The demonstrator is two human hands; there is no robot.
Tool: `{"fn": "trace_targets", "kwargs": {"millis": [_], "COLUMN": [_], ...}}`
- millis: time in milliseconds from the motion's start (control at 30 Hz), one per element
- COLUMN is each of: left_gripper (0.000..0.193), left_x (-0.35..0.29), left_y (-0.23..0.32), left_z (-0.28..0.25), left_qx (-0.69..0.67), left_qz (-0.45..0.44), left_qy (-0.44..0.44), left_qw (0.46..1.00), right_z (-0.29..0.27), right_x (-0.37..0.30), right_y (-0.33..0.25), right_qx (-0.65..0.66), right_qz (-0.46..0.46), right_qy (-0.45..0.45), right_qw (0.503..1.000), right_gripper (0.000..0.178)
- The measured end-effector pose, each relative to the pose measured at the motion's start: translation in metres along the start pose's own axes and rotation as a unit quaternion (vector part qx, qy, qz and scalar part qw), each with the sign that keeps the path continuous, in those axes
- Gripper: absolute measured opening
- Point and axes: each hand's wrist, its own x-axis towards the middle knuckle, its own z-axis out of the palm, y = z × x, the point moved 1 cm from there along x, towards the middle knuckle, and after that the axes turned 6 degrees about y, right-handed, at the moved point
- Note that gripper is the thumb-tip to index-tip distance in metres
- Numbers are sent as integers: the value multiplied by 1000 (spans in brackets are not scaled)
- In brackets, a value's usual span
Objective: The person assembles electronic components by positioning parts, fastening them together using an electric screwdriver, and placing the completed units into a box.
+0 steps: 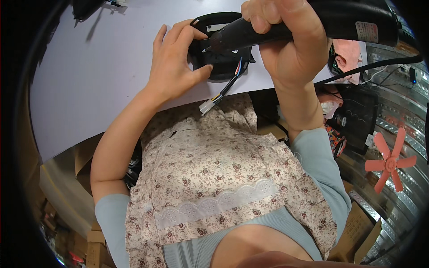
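A black plastic housing [221, 71], rounded and shallow, lies on the white table top. My left hand [172, 69] grips its left side, fingers on the far rim and thumb on the near edge. From the housing's right side runs a bundle of coloured wires, partly in black sleeving, to a white connector [207, 106] hanging over the table edge. My right hand [297, 49] is wrapped round a black electric screwdriver [339, 20], held slanting down to the left. Its bit points into the housing near my left fingers; whether it touches a screw is too small to tell.
Another dark part [87, 9] with a white connector lies at the table's far left. A black cable [371, 68] crosses at the right, near a pink cloth [346, 56]. A pink fan [390, 164] and cardboard boxes [353, 230] stand lower right. A floral apron covers my lap.
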Motion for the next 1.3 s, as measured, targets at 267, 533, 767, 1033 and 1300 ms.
{"fn": "trace_targets", "kwargs": {"millis": [267,533,767,1033,1300], "left_gripper": [57,56,54,59,54], "left_x": [-3,-5,-5,-2,0], "left_y": [3,3,4,6,10], "left_z": [1,0,-1,0,-2], "left_qx": [6,3,16,12,-98], "left_qz": [37,38,41,56,4], "left_qy": [47,60,38,23,5], "left_qw": [998,997,998,998,995], "right_z": [-2,-8,-11,-10,-6], "right_x": [-2,0,3,0,-1], "right_y": [2,8,7,7,18], "right_qx": [27,24,42,-20,-1], "right_qz": [-20,-41,-39,-39,-16], "right_qy": [-21,-31,-29,-30,-25], "right_qw": [999,998,998,999,1000], "right_gripper": [25,25,23,21,25]}}
